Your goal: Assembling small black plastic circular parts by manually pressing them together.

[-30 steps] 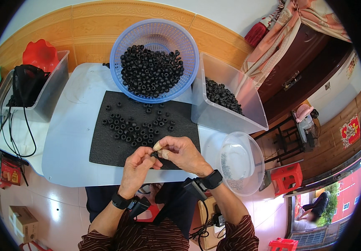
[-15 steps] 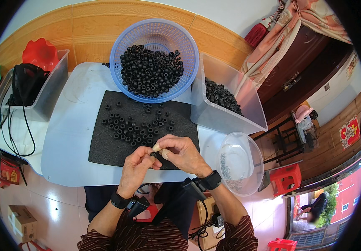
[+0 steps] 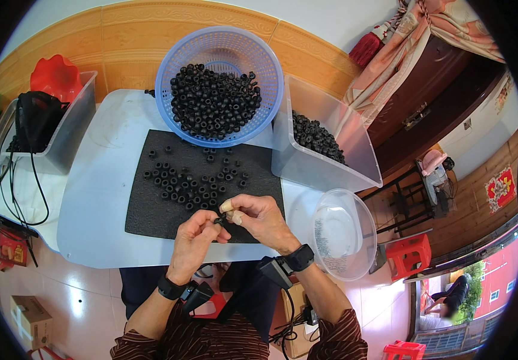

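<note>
Over the near part of the black mat, the left hand and right hand pinch a small black piece between their fingertips. Loose black pieces lie on the mat, and a blue basket stands at its far edge.

Loose parts lie on the mat, before the basket and left of the bowl.

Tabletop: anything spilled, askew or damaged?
No clear damage or spill. One slight oddity: small dark bits show just left of the blue basket, apart from the loose black pieces spread on the black mat. They're too small to identify.
</note>
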`<state>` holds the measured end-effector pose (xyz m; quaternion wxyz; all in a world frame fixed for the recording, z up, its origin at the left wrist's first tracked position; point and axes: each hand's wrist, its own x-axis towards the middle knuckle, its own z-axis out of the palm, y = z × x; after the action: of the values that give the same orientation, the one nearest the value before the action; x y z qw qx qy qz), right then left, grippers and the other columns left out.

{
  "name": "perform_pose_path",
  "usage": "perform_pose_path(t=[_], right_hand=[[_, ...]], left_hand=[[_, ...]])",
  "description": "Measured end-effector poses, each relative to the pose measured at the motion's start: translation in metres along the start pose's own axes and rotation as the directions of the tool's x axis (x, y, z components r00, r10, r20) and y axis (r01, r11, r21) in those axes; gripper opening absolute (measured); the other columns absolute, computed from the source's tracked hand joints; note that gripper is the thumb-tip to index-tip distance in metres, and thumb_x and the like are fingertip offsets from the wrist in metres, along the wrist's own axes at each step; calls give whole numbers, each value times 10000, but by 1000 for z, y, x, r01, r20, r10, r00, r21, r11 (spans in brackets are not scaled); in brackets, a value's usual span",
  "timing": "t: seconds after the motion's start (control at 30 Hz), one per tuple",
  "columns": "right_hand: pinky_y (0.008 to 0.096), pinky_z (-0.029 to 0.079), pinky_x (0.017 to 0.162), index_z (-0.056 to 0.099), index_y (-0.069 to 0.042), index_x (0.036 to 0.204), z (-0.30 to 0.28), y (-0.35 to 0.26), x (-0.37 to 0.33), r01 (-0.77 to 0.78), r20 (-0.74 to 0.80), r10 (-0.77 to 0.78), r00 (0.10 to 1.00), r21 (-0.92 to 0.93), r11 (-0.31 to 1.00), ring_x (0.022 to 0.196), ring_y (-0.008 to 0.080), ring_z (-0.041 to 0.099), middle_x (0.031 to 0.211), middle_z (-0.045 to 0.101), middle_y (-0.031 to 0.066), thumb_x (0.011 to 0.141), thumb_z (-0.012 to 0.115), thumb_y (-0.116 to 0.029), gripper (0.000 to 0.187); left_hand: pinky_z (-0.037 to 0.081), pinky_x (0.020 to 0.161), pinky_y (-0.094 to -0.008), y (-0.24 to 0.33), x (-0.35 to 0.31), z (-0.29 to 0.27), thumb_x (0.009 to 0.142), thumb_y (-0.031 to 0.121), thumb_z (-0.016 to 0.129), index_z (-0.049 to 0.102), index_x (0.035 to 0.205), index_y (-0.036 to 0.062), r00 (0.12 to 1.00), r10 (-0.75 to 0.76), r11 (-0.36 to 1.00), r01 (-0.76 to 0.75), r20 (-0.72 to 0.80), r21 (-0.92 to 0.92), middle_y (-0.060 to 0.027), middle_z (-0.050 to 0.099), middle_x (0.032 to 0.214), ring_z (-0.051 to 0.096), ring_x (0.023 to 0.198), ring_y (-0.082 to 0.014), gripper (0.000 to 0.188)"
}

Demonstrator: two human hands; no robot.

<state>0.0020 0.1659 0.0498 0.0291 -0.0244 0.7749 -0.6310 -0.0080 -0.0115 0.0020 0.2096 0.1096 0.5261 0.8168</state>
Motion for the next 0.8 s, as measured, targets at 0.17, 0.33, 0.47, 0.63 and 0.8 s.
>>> perform_pose_path(t=[0.17, 0.33, 0.47, 0.63, 0.8], right_hand=[[201, 477, 659, 698, 0, 1018, -1, 4, -2, 65, -7, -65, 998, -35, 997, 719, 38, 556, 860, 659, 7, 877, 608, 10, 168], [202, 503, 745, 689, 9, 1013, 2, 1, -3, 38, 38, -34, 999, -118, 992, 825, 63, 592, 969, 663, 26, 873, 622, 39, 158], [203, 503, 726, 683, 10, 1011, 6, -7, -4, 95, 44, -89, 995, -161, 982, 831, 61, 593, 956, 659, 21, 871, 619, 47, 158], [208, 502, 726, 688, 9, 1066, 6, -3, -5, -94, -3, 94, 996, -26, 995, 839, 72, 605, 952, 671, 26, 885, 639, 11, 188], [227, 512, 742, 701, 1, 1074, 16, 12, -10, 84, -92, -82, 992, 17, 996, 848, 92, 619, 963, 674, 41, 888, 635, 7, 198]], left_hand=[[536, 717, -261, 0, 0, 1, 927, 28, 531, 574, 1082, -13, 1000, 8, 1000, -8, 0, 1, -65, 658, 801, 657, 769, -123, 166], [535, 721, -260, 0, 2, 0, 928, 30, 533, 576, 1082, -14, 1000, 11, 999, -11, 15, 30, -67, 664, 816, 656, 767, -120, 165], [535, 720, -259, 1, 2, 1, 930, 31, 534, 580, 1083, -15, 1000, 0, 1000, -1, 12, 26, -71, 666, 816, 656, 764, -120, 167], [534, 719, -263, 2, 0, 1, 936, 44, 533, 583, 1088, -21, 1000, -15, 1000, 15, -7, 24, -78, 671, 824, 653, 762, -120, 173], [533, 738, -270, -2, 1, 0, 956, 73, 522, 585, 1122, -28, 1000, 11, 999, -10, 25, -37, -97, 676, 892, 646, 785, -124, 204]])
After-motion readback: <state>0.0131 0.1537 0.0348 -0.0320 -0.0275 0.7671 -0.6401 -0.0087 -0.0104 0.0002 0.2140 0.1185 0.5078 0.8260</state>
